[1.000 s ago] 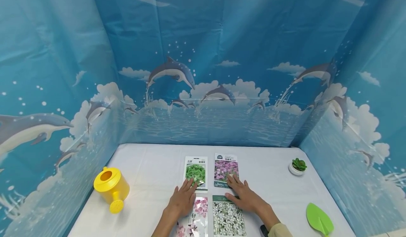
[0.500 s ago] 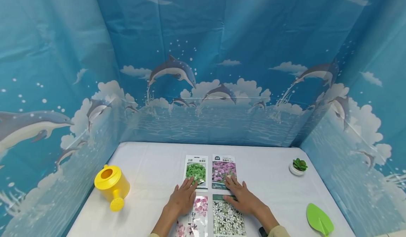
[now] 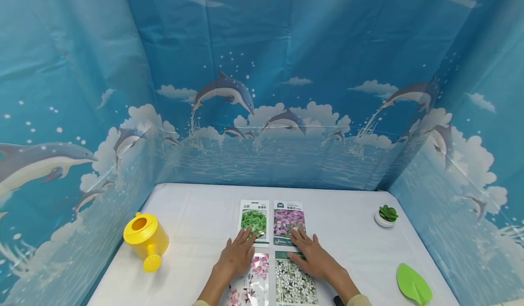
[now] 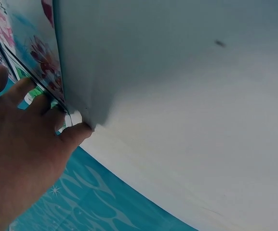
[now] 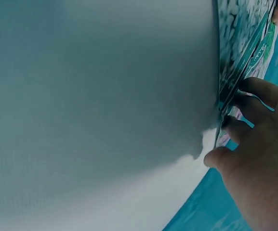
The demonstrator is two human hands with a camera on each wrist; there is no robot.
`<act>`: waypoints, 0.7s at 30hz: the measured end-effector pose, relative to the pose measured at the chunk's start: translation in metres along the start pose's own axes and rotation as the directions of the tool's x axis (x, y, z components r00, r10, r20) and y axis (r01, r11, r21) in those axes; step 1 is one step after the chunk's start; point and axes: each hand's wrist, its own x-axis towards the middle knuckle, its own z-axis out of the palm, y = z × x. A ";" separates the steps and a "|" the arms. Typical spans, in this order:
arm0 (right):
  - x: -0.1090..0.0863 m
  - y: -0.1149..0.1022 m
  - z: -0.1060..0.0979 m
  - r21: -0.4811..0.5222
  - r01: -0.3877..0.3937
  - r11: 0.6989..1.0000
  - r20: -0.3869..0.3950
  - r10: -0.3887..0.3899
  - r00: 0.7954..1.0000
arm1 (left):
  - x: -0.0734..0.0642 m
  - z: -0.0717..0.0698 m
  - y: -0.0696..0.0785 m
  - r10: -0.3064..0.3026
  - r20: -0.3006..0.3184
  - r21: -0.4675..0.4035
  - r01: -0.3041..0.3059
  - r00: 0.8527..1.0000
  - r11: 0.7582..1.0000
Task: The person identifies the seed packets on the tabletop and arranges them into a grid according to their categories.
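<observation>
Seed packets lie in two rows of two on the white table. My left hand (image 3: 236, 257) has its fingers spread on the lower part of the packet with green leaves (image 3: 254, 219). Below that hand, partly under it, is the packet with pink blossoms (image 3: 259, 274). My right hand (image 3: 313, 257) rests its straight fingertips on the bottom of the purple-flower packet (image 3: 288, 219). Its thumb lies over the top of the white-flower packet (image 3: 294, 281). In the wrist views, the left fingers (image 4: 73, 134) and right fingers (image 5: 218, 158) sit along the packet edges.
On the left of the white tabletop (image 3: 196, 224) stands a yellow watering can (image 3: 145, 240). A small potted succulent (image 3: 385, 216) is at the back right, with a green leaf-shaped piece (image 3: 413, 283) nearer the front. A blue dolphin-print curtain (image 3: 270, 160) encloses three sides.
The purple-flower packet has shifted slightly left and straightened under my right fingers, which moved left with it. My left hand keeps its place.
</observation>
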 end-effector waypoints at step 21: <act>0.001 -0.006 0.005 -0.041 -0.016 0.999 -0.128 0.010 0.992 | 0.001 0.010 0.003 0.001 -0.083 0.044 0.002 0.997 0.999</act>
